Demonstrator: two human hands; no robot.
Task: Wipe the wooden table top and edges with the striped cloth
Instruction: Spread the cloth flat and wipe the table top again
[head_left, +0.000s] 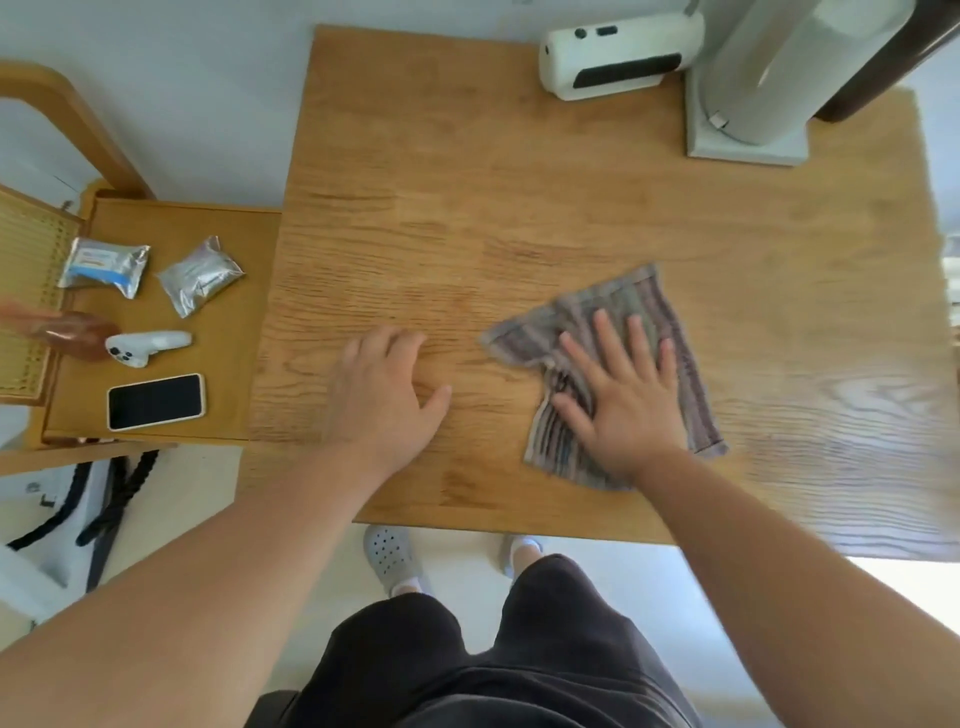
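The striped cloth (613, 312), grey and mauve, lies spread on the wooden table (467, 182) right of centre, near the front edge. My right hand (618, 395) presses flat on the cloth with fingers straight and spread. My left hand (384, 389) rests palm down on the bare wood to the left of the cloth, fingers loosely bent, holding nothing.
A white device (618, 57) and a grey appliance base (748, 124) stand at the table's back right. A lower side table (244, 322) on the left carries a phone (156, 401), a white controller (148, 347), two foil packets (200, 280) and a bottle (72, 335).
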